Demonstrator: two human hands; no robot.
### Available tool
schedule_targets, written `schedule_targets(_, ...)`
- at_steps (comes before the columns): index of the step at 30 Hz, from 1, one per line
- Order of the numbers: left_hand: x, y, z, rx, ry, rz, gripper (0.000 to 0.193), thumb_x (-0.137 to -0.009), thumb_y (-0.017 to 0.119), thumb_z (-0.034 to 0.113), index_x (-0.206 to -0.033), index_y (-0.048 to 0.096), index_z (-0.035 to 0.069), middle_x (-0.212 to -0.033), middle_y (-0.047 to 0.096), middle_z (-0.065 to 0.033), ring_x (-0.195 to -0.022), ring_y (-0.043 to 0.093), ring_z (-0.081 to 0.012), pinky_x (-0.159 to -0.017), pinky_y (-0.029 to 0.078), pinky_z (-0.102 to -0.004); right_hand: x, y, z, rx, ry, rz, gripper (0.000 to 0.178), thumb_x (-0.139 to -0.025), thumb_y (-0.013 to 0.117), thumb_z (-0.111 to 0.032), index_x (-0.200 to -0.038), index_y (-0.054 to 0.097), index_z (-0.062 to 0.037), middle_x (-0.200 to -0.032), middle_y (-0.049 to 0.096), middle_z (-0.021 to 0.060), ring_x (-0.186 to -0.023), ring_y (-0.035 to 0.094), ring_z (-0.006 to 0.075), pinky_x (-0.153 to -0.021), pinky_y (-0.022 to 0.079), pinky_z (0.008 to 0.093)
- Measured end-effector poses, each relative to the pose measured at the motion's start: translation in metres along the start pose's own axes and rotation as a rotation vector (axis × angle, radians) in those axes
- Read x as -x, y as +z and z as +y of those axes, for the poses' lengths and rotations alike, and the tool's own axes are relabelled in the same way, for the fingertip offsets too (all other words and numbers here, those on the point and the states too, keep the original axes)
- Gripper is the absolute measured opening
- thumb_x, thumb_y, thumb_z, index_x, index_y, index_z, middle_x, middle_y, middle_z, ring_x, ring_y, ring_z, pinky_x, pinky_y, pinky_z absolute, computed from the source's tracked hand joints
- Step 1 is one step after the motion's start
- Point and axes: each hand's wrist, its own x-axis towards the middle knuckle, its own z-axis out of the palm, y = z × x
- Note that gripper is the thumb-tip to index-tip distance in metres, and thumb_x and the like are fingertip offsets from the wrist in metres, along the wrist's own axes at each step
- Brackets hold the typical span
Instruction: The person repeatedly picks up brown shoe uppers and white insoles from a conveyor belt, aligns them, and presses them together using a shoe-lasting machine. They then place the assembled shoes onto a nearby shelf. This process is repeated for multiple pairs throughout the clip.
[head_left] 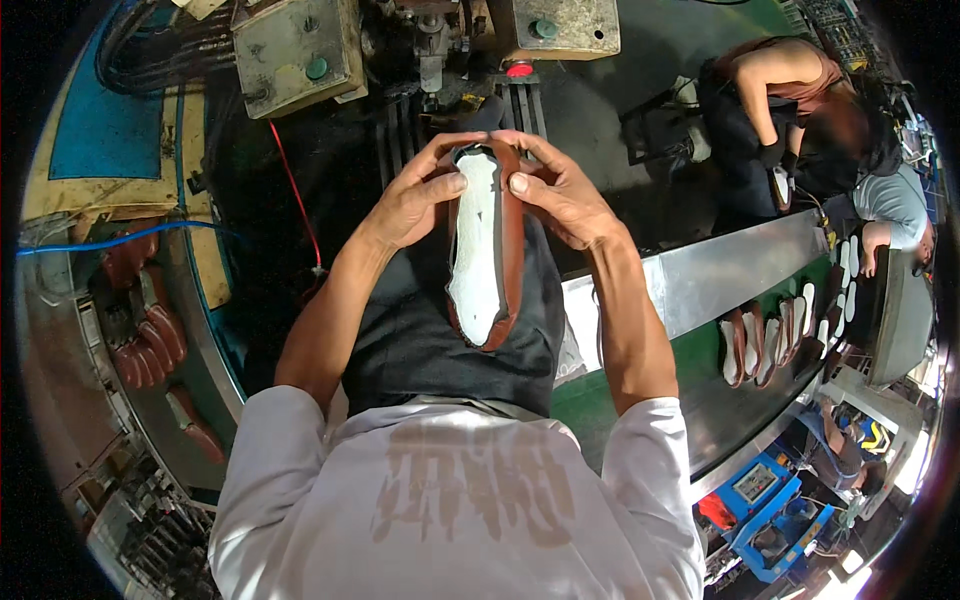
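A brown shoe upper [511, 250] is held sole side up in front of my lap, its white insole board [476, 255] facing me. The dark inner edge of the upper shows along the board's right side. My left hand [415, 195] grips the far end from the left, thumb pressed on the edge of the board. From the other side my right hand [562, 195] pinches the same end, its thumb on the brown margin. Both sets of fingertips meet around the tip, partly hidden behind it. The near end of the shoe hangs free above my dark trousers.
Ahead stands a machine with two metal control boxes [292, 62] and a red button [519, 70]. Brown uppers lie on the green belt [640, 400] at right and on the left conveyor [165, 400]. A co-worker [780, 85] sits far right. A blue hose [120, 240] crosses the left.
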Motion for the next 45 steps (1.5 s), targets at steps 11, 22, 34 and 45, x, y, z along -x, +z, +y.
schedule_targets(11,0.003,0.010,0.004,-0.092,-0.007,0.012,0.063,-0.099,0.071,0.022,-0.155,0.048,0.005,-0.139,0.063,-0.0118,-0.128,0.060,-0.0221,-0.114,0.045,-0.0405,0.002,0.003,-0.004,0.238,-0.027,0.064,0.066,-0.093,0.086,-0.023,-0.152,0.059,-0.0122,-0.120,0.067,0.0113,-0.115,0.062,0.0195,-0.105,0.050,0.0371)
schedule_targets(22,-0.001,0.011,-0.001,-0.153,-0.054,0.090,0.052,-0.099,0.068,0.017,-0.148,0.054,0.004,-0.136,0.064,-0.0112,-0.128,0.059,-0.0218,-0.113,0.044,-0.0385,-0.004,0.011,0.012,0.170,0.058,0.207,0.043,-0.099,0.072,-0.015,-0.140,0.063,-0.0097,-0.114,0.066,0.0063,-0.106,0.061,0.0156,-0.097,0.052,0.0343)
schedule_targets(34,0.009,0.036,-0.022,-0.371,-0.220,0.122,0.096,-0.099,0.078,0.036,-0.169,0.024,0.000,-0.162,0.045,-0.0190,-0.151,0.043,-0.0270,-0.127,0.032,-0.0400,0.014,0.008,0.049,0.194,0.039,0.357,0.089,-0.094,0.082,-0.030,-0.163,0.037,0.0042,-0.147,0.059,0.0239,-0.132,0.060,0.0271,-0.113,0.047,0.0404)
schedule_targets(45,0.061,0.060,-0.006,-0.165,-0.499,0.163,0.086,-0.097,0.073,0.013,-0.169,0.025,0.003,-0.155,0.051,-0.0191,-0.135,0.057,-0.0301,-0.109,0.054,-0.0469,0.120,0.098,0.061,1.385,-0.223,0.336,0.102,-0.080,0.090,-0.028,-0.164,0.038,-0.0030,-0.170,0.027,0.0315,-0.146,0.040,0.0559,-0.121,0.039,0.0617)
